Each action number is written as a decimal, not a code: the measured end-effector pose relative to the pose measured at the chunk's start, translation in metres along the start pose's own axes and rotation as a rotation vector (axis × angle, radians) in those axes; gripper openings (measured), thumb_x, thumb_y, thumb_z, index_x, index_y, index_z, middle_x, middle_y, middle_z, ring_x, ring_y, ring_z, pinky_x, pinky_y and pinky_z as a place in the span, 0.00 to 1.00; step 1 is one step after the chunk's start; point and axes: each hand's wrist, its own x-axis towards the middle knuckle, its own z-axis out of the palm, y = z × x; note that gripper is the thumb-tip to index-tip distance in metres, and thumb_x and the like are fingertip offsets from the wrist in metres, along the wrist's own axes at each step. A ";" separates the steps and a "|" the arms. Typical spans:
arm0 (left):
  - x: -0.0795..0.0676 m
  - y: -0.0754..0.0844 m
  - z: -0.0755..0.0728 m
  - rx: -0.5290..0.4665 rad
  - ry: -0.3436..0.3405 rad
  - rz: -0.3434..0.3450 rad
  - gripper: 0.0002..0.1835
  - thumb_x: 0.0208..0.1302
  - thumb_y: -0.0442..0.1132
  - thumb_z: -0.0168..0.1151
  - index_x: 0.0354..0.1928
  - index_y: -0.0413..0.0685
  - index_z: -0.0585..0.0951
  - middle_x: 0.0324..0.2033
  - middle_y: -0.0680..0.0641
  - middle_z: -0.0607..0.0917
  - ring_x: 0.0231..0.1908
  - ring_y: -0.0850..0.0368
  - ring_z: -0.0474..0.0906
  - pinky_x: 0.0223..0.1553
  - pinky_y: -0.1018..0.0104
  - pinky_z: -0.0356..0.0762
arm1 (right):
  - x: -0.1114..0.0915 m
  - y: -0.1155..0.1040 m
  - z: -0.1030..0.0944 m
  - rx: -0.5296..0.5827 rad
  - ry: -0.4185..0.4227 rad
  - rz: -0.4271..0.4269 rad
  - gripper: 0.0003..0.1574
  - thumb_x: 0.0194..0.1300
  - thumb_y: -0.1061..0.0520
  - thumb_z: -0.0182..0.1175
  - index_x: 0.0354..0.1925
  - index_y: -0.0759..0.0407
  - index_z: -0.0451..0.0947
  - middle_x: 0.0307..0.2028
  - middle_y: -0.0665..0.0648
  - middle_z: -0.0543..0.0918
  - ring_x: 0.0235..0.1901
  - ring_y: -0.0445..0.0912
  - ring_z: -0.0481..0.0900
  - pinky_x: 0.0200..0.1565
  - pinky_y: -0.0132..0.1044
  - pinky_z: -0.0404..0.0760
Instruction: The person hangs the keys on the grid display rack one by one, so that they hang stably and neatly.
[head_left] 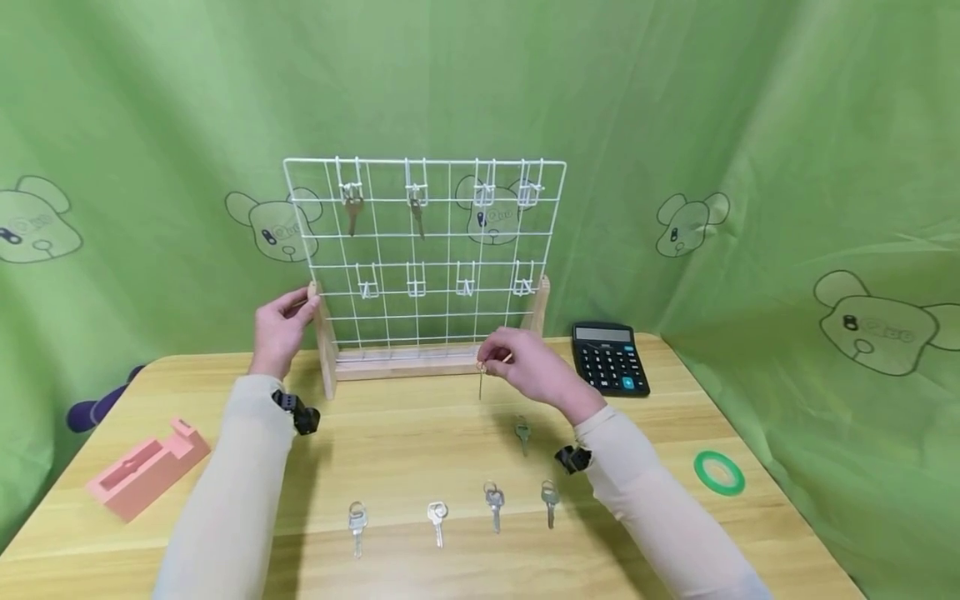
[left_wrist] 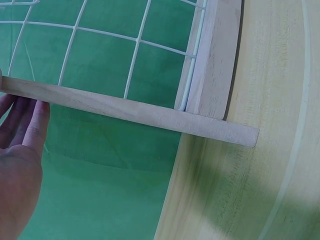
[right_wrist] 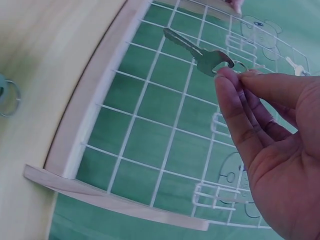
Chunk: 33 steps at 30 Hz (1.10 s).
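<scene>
My right hand [head_left: 528, 364] pinches a key [right_wrist: 202, 57] by its small ring between thumb and fingertips, in front of the rack's lower right. With my left hand [head_left: 281, 329] I grip the top of the left wooden post [head_left: 324, 342] of the rack. White wire mesh [head_left: 448, 250] stands upright between the two posts, carrying two rows of white hooks [head_left: 416, 287]. On the upper row's two left hooks hang a brownish key [head_left: 353, 215] and another key [head_left: 417, 218]. A further key [head_left: 522, 435] lies on the table below my right hand.
Several keys with rings, among them one key [head_left: 357, 527] at the left, lie in a row near the front. A black calculator [head_left: 611, 360] and a green tape roll [head_left: 719, 473] are at the right. A pink holder [head_left: 150, 471] is at the left on the wooden table [head_left: 405, 450].
</scene>
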 end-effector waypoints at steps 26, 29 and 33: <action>-0.001 -0.003 0.000 -0.004 0.003 0.001 0.27 0.69 0.43 0.62 0.66 0.42 0.72 0.60 0.37 0.76 0.57 0.48 0.75 0.60 0.64 0.74 | 0.027 -0.035 -0.057 0.074 0.195 0.034 0.08 0.66 0.69 0.62 0.43 0.62 0.80 0.37 0.55 0.81 0.36 0.46 0.82 0.40 0.35 0.85; 0.000 -0.004 0.000 0.003 0.003 -0.001 0.27 0.69 0.44 0.62 0.66 0.42 0.72 0.61 0.37 0.76 0.57 0.48 0.75 0.60 0.64 0.74 | 0.030 -0.037 -0.060 0.087 0.231 0.037 0.08 0.66 0.69 0.61 0.43 0.62 0.81 0.38 0.55 0.81 0.36 0.46 0.82 0.39 0.35 0.86; 0.000 -0.003 0.000 0.000 0.005 0.003 0.27 0.69 0.44 0.62 0.66 0.42 0.72 0.61 0.37 0.76 0.57 0.48 0.75 0.60 0.64 0.74 | 0.035 -0.041 -0.065 0.102 0.264 0.045 0.08 0.66 0.69 0.61 0.44 0.64 0.80 0.38 0.55 0.82 0.36 0.45 0.82 0.39 0.35 0.86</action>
